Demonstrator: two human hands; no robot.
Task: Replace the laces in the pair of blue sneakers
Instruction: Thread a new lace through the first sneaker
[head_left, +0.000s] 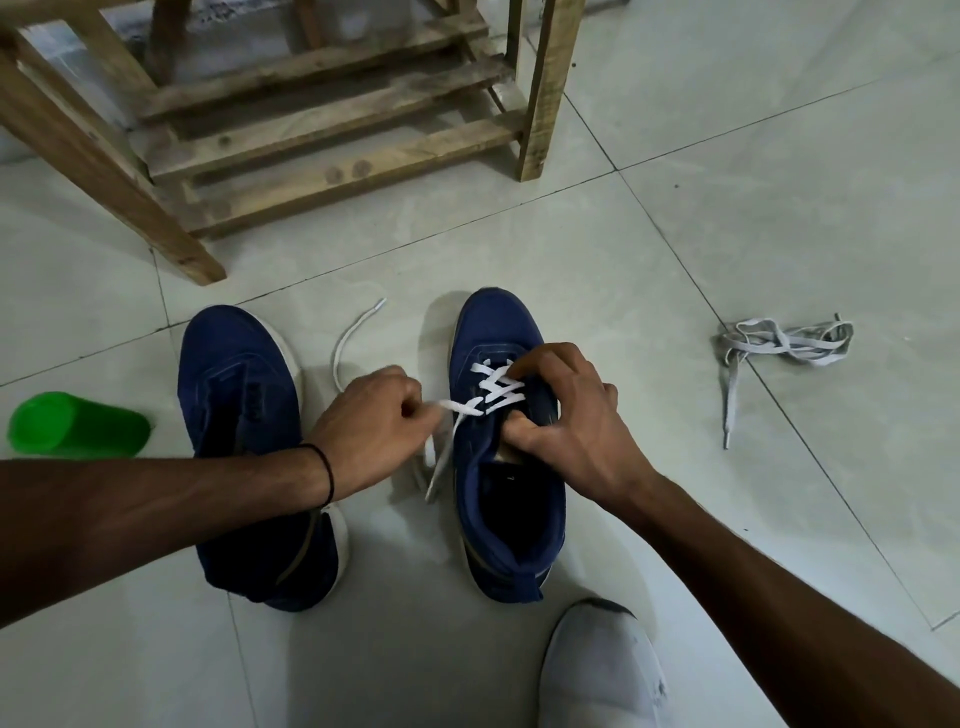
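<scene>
Two blue sneakers stand on the tiled floor, toes pointing away from me. The left sneaker has no lace in it. The right sneaker carries a white lace crossed through its lower eyelets. My left hand pinches one end of that lace and holds it out to the left. My right hand grips the right sneaker at its tongue and eyelet row, thumb tucked inside the opening. A loose white lace end curls on the floor between the shoes.
A tangle of grey old laces lies on the floor to the right. A green plastic cup lies on its side at the far left. A wooden rack stands behind the shoes. A foot in a white sock shows at the bottom.
</scene>
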